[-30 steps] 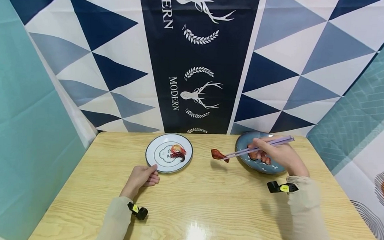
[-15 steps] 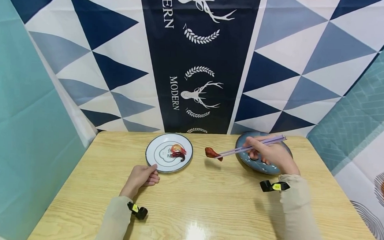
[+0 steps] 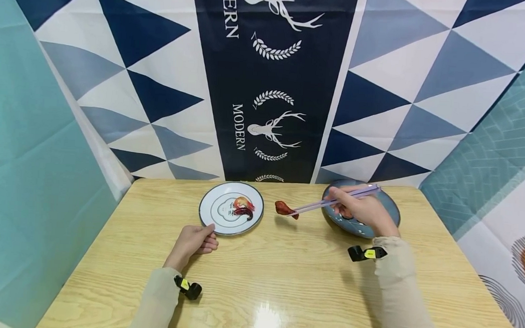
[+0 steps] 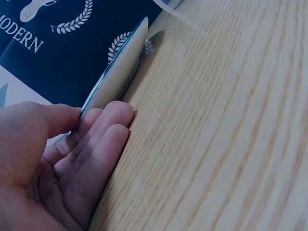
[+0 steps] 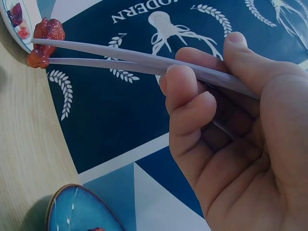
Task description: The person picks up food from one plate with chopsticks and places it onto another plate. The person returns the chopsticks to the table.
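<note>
The left hand (image 3: 193, 242) pinches the near-left rim of the white plate (image 3: 210, 212) between thumb and fingers, the fingertips lying under the edge. The right hand (image 3: 364, 209) grips a pair of lilac chopsticks (image 5: 144, 58), thumb and fingers closed around the shafts. The chopstick tips clamp a reddish-brown piece of meat (image 3: 285, 208), which is suspended above the table (image 3: 256, 269) between the two plates, just beside the right edge of the white plate. Two pieces of food (image 3: 243, 208) lie on the right half of the white plate. The blue plate (image 3: 389, 209) rests below the right hand; the food on it (image 5: 97, 229) is mostly hidden.
</note>
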### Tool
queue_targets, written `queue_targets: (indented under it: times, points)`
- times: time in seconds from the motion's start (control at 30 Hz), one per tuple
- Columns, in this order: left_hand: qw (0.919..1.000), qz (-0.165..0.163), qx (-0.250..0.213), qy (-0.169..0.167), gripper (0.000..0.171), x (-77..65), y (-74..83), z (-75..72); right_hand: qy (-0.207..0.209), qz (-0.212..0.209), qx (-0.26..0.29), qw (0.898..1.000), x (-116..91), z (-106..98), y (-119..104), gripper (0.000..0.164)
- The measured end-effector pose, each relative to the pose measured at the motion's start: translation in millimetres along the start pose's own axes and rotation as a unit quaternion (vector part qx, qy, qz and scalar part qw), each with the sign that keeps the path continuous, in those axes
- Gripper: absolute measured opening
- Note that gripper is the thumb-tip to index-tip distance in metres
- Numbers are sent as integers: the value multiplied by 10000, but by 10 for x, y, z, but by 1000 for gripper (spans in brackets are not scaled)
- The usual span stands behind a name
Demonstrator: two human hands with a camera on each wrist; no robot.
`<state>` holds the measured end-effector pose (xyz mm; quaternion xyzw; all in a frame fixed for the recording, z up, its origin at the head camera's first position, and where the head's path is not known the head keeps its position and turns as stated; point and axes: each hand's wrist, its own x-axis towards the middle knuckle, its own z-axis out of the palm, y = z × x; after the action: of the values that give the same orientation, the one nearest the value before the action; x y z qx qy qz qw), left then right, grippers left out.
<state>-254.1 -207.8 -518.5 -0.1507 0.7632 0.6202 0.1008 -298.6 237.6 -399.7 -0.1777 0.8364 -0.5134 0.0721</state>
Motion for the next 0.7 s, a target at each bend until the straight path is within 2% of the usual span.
queue_targets:
  times: [0.37, 0.7]
  points:
    - [10000, 41, 60, -5, 40, -8, -3, -8, -110, 96, -392, 9991, 87, 83, -19, 48]
    - [10000, 45, 53, -1, 40, -1, -13, -7, -78, -24, -305, 9995, 135, 185, -4, 45]
